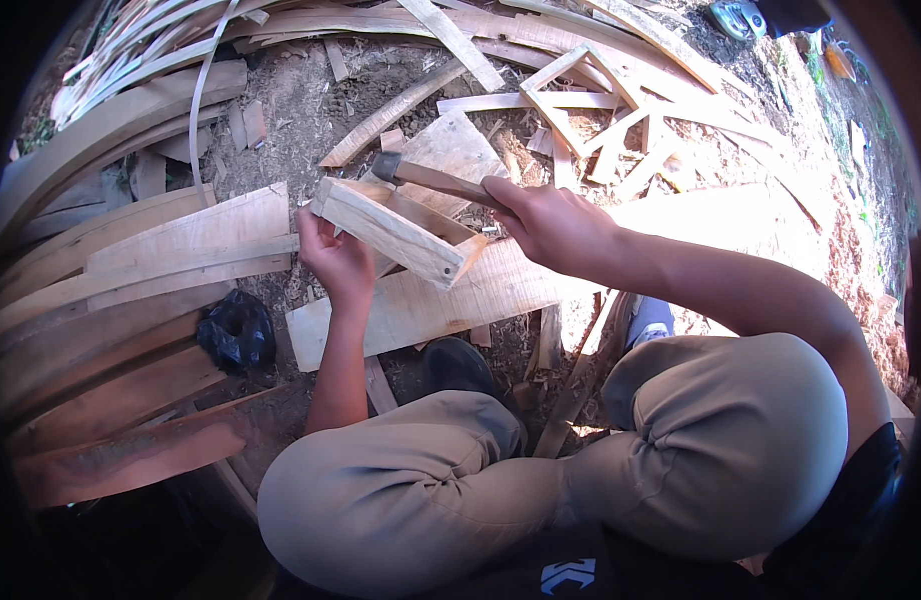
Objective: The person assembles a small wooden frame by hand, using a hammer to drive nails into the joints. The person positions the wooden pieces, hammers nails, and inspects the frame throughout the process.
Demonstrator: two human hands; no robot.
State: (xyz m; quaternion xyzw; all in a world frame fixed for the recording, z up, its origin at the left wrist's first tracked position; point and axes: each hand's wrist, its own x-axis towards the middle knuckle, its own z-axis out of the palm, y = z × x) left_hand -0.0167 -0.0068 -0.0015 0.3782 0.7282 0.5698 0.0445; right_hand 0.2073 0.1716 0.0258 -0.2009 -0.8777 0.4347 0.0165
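A small rectangular wooden frame made of pale boards is tilted up over a wide plank in front of me. My left hand grips its left end, the fingers partly hidden behind the wood. Dark spots like nail heads show at the near right corner of its front board. My right hand is closed round the wooden handle of a hammer. The hammer's dark head is just above the frame's upper left corner; whether it touches the wood I cannot tell.
Long boards are stacked at the left, with a black plastic bag beside them. Another assembled wooden frame lies among slats at the far side. Wood shavings and offcuts litter the ground. My bent knees are close below.
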